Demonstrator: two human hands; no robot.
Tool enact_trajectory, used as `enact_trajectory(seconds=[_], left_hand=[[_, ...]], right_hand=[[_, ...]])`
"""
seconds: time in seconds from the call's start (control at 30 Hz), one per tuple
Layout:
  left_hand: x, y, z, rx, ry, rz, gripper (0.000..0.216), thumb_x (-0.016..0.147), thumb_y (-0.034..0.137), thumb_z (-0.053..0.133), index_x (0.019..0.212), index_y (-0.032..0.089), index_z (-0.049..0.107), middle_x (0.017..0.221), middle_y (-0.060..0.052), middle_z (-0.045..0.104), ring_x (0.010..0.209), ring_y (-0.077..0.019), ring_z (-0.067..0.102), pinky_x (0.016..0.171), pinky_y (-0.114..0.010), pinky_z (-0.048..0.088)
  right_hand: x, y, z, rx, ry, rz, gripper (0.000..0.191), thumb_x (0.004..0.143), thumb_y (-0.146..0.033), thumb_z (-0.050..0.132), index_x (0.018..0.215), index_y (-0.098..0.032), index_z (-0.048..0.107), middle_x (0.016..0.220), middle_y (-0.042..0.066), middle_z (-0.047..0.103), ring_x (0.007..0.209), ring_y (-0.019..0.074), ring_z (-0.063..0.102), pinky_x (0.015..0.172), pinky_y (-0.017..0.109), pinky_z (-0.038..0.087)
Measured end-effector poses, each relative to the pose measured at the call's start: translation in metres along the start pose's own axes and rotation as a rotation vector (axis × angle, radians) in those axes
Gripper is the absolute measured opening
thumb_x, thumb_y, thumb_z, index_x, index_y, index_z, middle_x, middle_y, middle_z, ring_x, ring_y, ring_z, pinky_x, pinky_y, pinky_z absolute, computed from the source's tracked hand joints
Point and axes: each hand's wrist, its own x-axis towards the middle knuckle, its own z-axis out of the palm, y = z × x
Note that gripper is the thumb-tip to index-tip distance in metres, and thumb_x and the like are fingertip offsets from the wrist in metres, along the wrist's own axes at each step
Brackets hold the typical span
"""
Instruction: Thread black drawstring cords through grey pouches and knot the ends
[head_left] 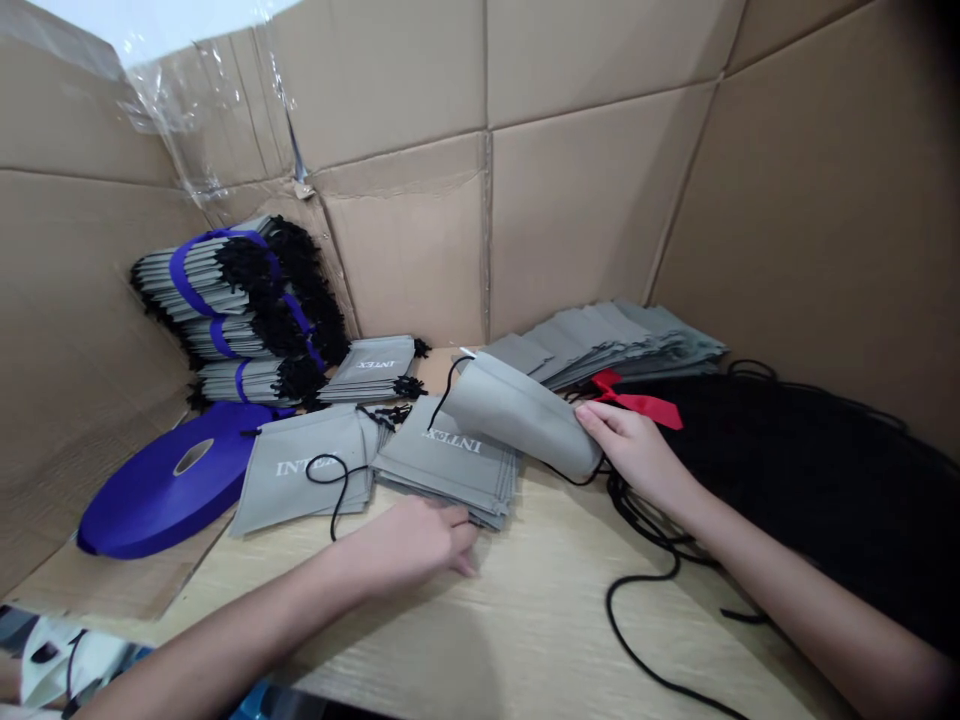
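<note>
A grey drawstring pouch (517, 405) is pinched at its right edge by my right hand (630, 445), raised and curved above the table. Black cord runs at both ends of it. Beneath its left part lies a stack of grey pouches (431, 455) printed "INTEX". My left hand (424, 540) is at the near edge of that stack, back upward, fingers loosely bent and slightly apart; nothing shows in them. Left of it, more printed pouches (289, 470) lie overlapping, with a loop of black cord (337, 490) on top.
Cardboard walls (405, 240) enclose the table (540, 620). Bundles of pouches (240, 310) tied with purple ribbon stand back left, behind a purple ribbon roll (169, 490). A small stack (373, 365) and flat grey pieces (600, 340) lie behind. A black cord heap (825, 480) and red ribbon (645, 405) are right.
</note>
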Motion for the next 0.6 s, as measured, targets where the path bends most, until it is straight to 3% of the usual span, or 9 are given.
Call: enact_trajectory(seconds=[0.13, 0.23, 0.3, 0.4, 0.6], left_hand=[[-0.009, -0.011, -0.017, -0.638, 0.11, -0.104, 0.019, 0.089, 0.032, 0.043, 0.078, 0.017, 0.05, 0.075, -0.001, 0.06, 0.068, -0.0129, 0.056, 0.058, -0.022, 0.038], [-0.009, -0.029, -0.03, -1.281, 0.455, -0.184, 0.027, 0.089, 0.042, 0.038, 0.078, 0.018, 0.043, 0.061, 0.002, 0.051, 0.053, -0.0095, 0.051, 0.052, -0.021, 0.039], [-0.008, -0.046, -0.034, -1.584, 0.707, -0.221, 0.029, 0.088, 0.046, 0.039, 0.078, 0.019, 0.04, 0.051, 0.009, 0.033, 0.036, -0.0039, 0.031, 0.041, -0.017, 0.03], [-0.009, -0.068, -0.031, -1.701, 0.784, -0.286, 0.025, 0.087, 0.041, 0.046, 0.078, 0.018, 0.041, 0.054, 0.01, 0.024, 0.036, -0.0011, 0.021, 0.041, -0.014, 0.022], [-0.006, -0.078, -0.006, -1.513, 0.737, -0.41, 0.027, 0.081, 0.041, 0.054, 0.079, 0.014, 0.049, 0.062, 0.006, 0.035, 0.043, -0.0018, 0.025, 0.043, -0.015, 0.019]], right_hand=[[-0.002, -0.001, 0.004, -0.034, -0.037, -0.045, 0.037, 0.088, -0.042, 0.034, 0.064, -0.019, 0.051, 0.06, 0.001, 0.054, 0.057, 0.0157, 0.05, 0.052, 0.024, 0.036], [-0.005, -0.004, 0.006, -0.11, -0.042, -0.088, 0.035, 0.089, -0.04, 0.034, 0.063, -0.02, 0.049, 0.054, -0.001, 0.05, 0.051, 0.0143, 0.048, 0.051, 0.024, 0.034], [-0.006, -0.006, 0.006, -0.156, -0.047, -0.112, 0.034, 0.089, -0.038, 0.034, 0.064, -0.02, 0.049, 0.053, -0.001, 0.05, 0.049, 0.0141, 0.048, 0.05, 0.024, 0.034], [-0.008, -0.011, 0.006, -0.214, -0.052, -0.135, 0.033, 0.089, -0.037, 0.034, 0.066, -0.021, 0.051, 0.051, -0.001, 0.05, 0.046, 0.0141, 0.048, 0.049, 0.024, 0.033], [-0.013, -0.019, 0.007, -0.265, -0.072, -0.185, 0.03, 0.089, -0.037, 0.035, 0.068, -0.022, 0.05, 0.053, -0.001, 0.051, 0.048, 0.014, 0.05, 0.049, 0.023, 0.033]])
